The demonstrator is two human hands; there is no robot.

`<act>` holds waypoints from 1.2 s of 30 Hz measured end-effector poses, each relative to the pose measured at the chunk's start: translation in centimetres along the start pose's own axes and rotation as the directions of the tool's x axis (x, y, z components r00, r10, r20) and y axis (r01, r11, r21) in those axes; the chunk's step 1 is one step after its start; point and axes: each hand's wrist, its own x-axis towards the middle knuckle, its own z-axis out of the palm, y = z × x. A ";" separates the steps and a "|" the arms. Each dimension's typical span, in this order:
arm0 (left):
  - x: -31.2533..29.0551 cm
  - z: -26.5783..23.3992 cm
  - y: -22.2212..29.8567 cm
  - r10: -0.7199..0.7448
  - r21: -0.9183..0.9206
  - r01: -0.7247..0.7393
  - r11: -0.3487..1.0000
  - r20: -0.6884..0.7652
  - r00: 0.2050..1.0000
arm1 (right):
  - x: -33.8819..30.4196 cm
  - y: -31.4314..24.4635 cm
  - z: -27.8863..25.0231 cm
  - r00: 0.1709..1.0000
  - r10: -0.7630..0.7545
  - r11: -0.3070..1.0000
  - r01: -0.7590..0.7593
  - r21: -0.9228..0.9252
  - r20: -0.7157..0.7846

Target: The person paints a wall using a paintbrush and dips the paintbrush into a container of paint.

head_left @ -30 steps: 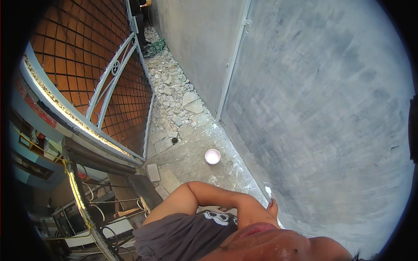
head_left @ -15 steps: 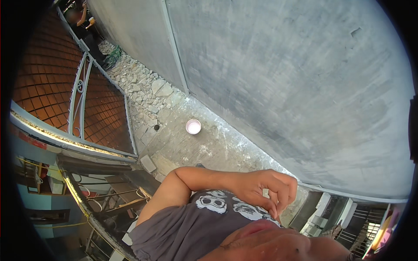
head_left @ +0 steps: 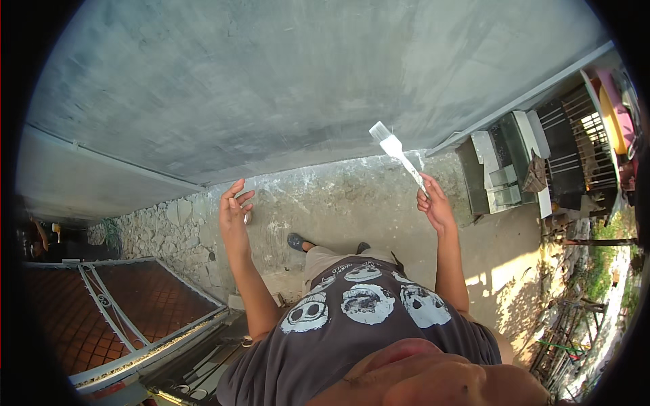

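My right hand (head_left: 437,208) grips a paintbrush (head_left: 404,160) near the end of its pale, paint-smeared handle. The brush tilts up to the left, its white bristles in front of the grey wall (head_left: 291,88). I cannot make out whether the bristles touch the wall. My left hand (head_left: 235,208) is raised on the other side, empty, with its fingers apart and slightly bent. Just behind it, a small part of the white paint bucket (head_left: 248,218) shows on the concrete floor; the hand hides most of it.
Broken rubble (head_left: 152,233) covers the ground at the left, beside a metal gate (head_left: 122,304) with brown panels. Grey blocks and slabs (head_left: 504,169) stand at the right by the wall. Far left, another person (head_left: 40,237) is partly visible in shadow.
My view has turned to the right. The right hand with the paintbrush has come into view. My left hand has moved away from in front of my chest, and its fingers have spread.
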 end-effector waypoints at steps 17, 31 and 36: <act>7.6 6.5 0.4 0.131 -0.044 -0.123 0.991 0.361 0.923 | 11.8 -14.9 5.8 0.839 -0.479 0.821 0.324 -0.470 -0.258; 8.6 17.4 -2.5 0.295 -0.251 0.227 0.941 0.937 -0.186 | 16.9 -28.7 9.6 0.222 -0.975 0.038 0.266 -0.963 0.023; 10.2 16.1 -13.3 -0.167 0.203 -0.051 0.978 0.904 0.393 | 24.3 -17.5 2.9 0.302 -0.953 0.090 0.219 -0.972 -0.020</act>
